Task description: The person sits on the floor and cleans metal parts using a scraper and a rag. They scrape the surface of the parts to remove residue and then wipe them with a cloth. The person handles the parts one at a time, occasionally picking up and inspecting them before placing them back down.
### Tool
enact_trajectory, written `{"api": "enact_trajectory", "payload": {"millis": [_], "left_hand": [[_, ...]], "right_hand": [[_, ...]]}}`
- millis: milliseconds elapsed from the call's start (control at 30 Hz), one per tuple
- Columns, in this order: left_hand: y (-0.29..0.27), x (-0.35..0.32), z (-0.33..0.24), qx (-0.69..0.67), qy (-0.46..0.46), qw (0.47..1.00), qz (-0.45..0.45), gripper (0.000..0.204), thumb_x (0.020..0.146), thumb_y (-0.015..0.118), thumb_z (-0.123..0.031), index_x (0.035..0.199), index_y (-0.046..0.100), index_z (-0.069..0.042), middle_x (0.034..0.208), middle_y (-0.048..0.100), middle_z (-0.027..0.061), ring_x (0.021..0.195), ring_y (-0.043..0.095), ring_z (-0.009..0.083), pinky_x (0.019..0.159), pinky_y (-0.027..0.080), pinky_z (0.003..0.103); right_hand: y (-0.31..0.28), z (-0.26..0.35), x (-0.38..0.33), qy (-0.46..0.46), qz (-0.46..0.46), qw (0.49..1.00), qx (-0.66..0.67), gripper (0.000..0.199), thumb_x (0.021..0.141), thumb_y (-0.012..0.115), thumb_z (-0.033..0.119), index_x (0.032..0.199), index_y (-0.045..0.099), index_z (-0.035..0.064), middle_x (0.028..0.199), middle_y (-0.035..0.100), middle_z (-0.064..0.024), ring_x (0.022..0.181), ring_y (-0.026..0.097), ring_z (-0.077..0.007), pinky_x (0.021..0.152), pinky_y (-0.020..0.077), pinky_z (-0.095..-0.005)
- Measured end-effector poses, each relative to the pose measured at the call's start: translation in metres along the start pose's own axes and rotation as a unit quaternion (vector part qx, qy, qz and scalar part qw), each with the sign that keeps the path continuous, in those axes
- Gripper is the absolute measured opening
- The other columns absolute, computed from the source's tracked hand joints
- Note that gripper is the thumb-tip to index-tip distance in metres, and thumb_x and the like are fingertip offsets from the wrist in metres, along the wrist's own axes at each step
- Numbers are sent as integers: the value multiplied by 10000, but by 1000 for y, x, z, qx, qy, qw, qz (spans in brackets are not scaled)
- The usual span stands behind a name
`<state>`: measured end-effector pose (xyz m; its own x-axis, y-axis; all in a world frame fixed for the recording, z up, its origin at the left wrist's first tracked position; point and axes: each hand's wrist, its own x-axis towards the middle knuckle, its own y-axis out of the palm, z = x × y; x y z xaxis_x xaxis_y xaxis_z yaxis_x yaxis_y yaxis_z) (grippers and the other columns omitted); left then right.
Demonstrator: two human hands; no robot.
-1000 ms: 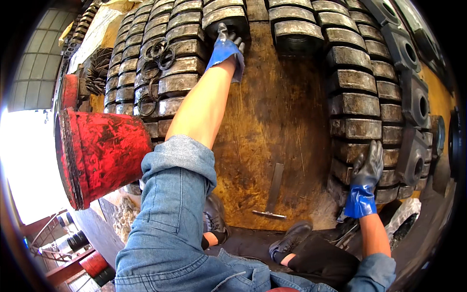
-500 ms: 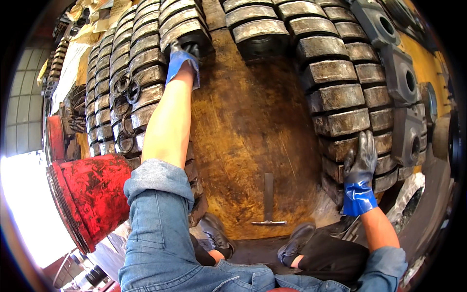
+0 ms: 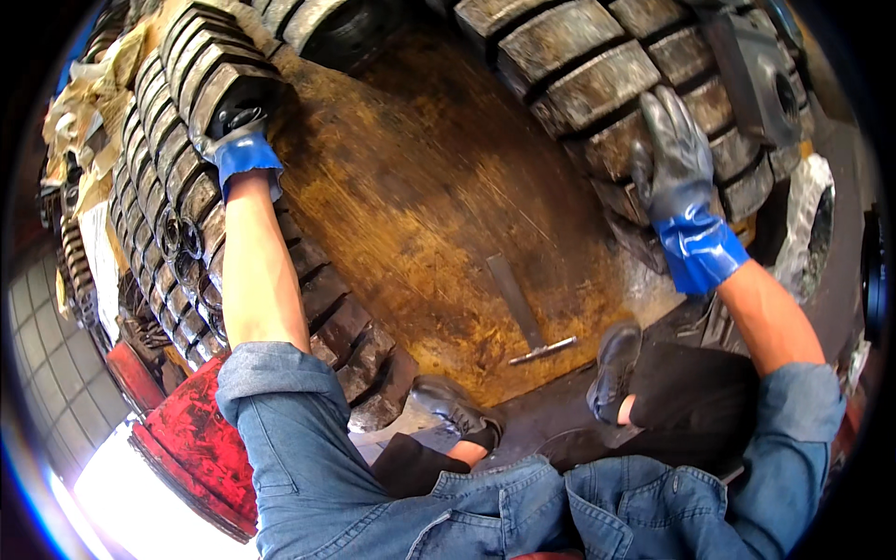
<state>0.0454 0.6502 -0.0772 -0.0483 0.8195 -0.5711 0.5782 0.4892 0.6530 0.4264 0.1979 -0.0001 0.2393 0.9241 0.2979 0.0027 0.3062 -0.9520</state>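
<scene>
My left hand (image 3: pixel 241 147), in a black-palmed glove with a blue cuff, is at the near end of a row of worn metal blocks (image 3: pixel 219 91). Its fingers curl into the dark opening of the end block (image 3: pixel 245 98); some fingertips are lost in shadow. On the right, my right hand (image 3: pixel 677 154), gloved the same way, lies with fingers stretched along the top of another row of metal blocks (image 3: pixel 602 84). Between the rows, a flat dark bar (image 3: pixel 513 299) rests on the stained wooden board (image 3: pixel 420 187), a thin shiny rod (image 3: pixel 543 351) across its near end.
Dark wire-like rings (image 3: pixel 189 238) lie on the left rows. A red bucket (image 3: pixel 201 443) stands by my left elbow. Dark housings with round bores (image 3: pixel 761 79) and crumpled pale plastic sheeting (image 3: pixel 810 215) are at the right. My shoes (image 3: pixel 455 411) are at the board's near edge.
The whole view has turned, so the block rows and board appear slanted. My left hand's fingers now sit deeper at the end block's opening. My right hand still rests on the right row.
</scene>
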Motion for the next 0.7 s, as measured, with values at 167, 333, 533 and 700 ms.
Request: {"api": "enact_trajectory", "payload": {"millis": [167, 333, 533, 700], "left_hand": [[-33, -32, 20, -21, 7, 997, -73, 725, 831, 491, -751, 1272, 481, -176, 1254, 552, 66, 1019, 538, 249, 889, 459, 398], [-87, -84, 56, -43, 26, 984, -170, 758, 813, 478, -786, 1259, 493, -174, 1236, 562, 66, 986, 540, 237, 879, 463, 392], [-117, -236, 104, 119, 120, 984, -64, 768, 704, 484, -851, 1111, 568, -205, 1069, 590, 65, 880, 532, 235, 745, 445, 389], [-157, -363, 121, 17, -36, 991, -127, 575, 730, 603, -705, 995, 558, -196, 886, 519, 29, 752, 470, 201, 682, 431, 357]], "right_hand": [[2, -1, -4, -3, -37, 999, 6, 468, 855, 595, 188, 1301, 543, 53, 1309, 539, -219, 1219, 507, -381, 1046, 389, -459], [6, 1, -10, 7, -37, 999, -9, 464, 852, 611, 216, 1288, 554, 68, 1299, 553, -202, 1208, 521, -363, 1034, 401, -453], [16, -3, -18, 19, -48, 999, -16, 472, 887, 585, 254, 1335, 537, 113, 1360, 531, -154, 1257, 493, -334, 1069, 370, -449], [17, -7, -16, 44, -27, 997, -55, 483, 908, 545, 283, 1366, 509, 136, 1390, 511, -144, 1283, 473, -313, 1076, 369, -425]]}}
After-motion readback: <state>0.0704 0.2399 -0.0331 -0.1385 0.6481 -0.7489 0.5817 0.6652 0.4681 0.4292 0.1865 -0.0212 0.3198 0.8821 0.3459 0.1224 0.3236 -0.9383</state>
